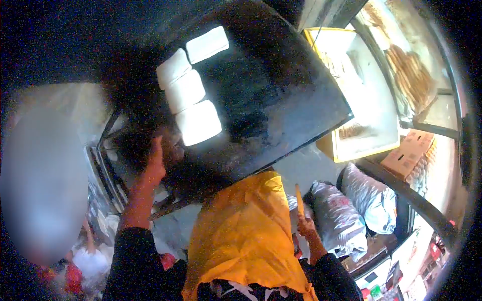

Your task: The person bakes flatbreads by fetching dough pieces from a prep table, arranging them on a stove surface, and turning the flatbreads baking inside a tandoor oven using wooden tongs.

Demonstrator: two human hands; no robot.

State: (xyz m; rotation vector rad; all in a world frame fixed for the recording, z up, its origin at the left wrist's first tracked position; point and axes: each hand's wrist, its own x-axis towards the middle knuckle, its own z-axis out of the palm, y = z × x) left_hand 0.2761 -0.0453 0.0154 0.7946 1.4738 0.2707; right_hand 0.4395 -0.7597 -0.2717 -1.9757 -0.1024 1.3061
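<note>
So the person's left hand (159, 153) is out over the near-left side of the black bench (296, 105), right by the closest of four white slabs (199, 123). Fingers are lost in the dark there, so can't tell how far open it is, or if it's got hold of anything. Right hand (305, 227) is down off the bench edge, fingers closed around a thin yellowish stick-like tool (299, 200) pointing up, pretty much upright.

Slabs are lying flat on the bench: three in a touching row, the fourth just off the far end, angled out to the right. They're so blown out by the light that what they're made of is anyone's call.

Front of the person is covered by an orange-yellow apron (246, 226). Past the bench's right edge there's a white tub (369, 100) with a yellow rim, then a cardboard box (407, 153), plus two stuffed plastic bags (337, 218) lower down. Another person (45, 185) is over on the left, mostly blurred.
</note>
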